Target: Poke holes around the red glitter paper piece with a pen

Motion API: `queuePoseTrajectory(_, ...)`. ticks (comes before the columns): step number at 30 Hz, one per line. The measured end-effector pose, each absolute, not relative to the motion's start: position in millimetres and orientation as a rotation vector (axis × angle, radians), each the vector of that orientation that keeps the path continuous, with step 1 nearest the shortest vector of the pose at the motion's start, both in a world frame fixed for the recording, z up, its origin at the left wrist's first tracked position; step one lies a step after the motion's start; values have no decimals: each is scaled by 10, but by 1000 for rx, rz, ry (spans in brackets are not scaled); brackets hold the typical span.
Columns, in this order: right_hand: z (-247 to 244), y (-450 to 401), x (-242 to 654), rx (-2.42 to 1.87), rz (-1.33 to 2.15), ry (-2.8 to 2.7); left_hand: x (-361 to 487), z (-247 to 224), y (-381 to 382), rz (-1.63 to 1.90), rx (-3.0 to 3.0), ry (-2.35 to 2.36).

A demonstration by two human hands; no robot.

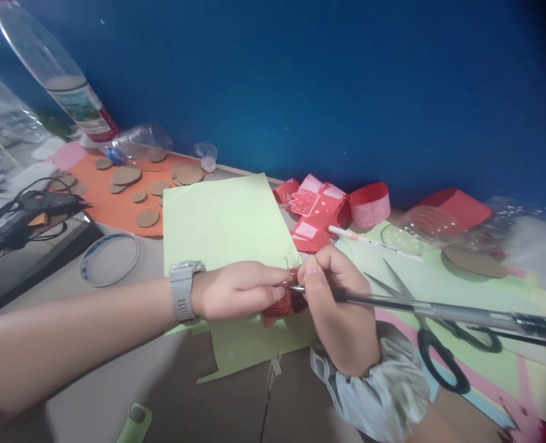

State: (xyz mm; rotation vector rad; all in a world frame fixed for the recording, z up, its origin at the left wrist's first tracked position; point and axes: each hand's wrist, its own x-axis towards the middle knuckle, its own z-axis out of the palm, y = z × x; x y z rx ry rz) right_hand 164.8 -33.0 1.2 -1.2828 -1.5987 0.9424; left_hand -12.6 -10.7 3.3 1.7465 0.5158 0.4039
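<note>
My left hand (242,289), with a grey watch (184,290) on its wrist, holds down a small red paper piece (282,306) covered in dark crosshatched lines. A pen (393,301) with a clear barrel is gripped in my right hand (332,307), its tip at the red piece beside my left fingertips. A pale scrunchie (378,387) circles my right wrist. Beneath the red piece lies light green paper (221,227). Part of the red piece is hidden by my fingers.
Open scissors (439,354) and a white marker (374,242) lie on coloured sheets at right. Red paper strips (321,212) sit behind my hands. At left are cardboard discs (125,175) on orange paper, a tape roll (85,264), a glue gun (37,209) and a tall bottle (81,107).
</note>
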Motion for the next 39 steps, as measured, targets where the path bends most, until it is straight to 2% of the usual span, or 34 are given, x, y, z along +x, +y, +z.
queuePoseTrajectory(39, -7, -343, 1615, -1320, 967, -1532, -115, 15, -117, 412, 1782, 517)
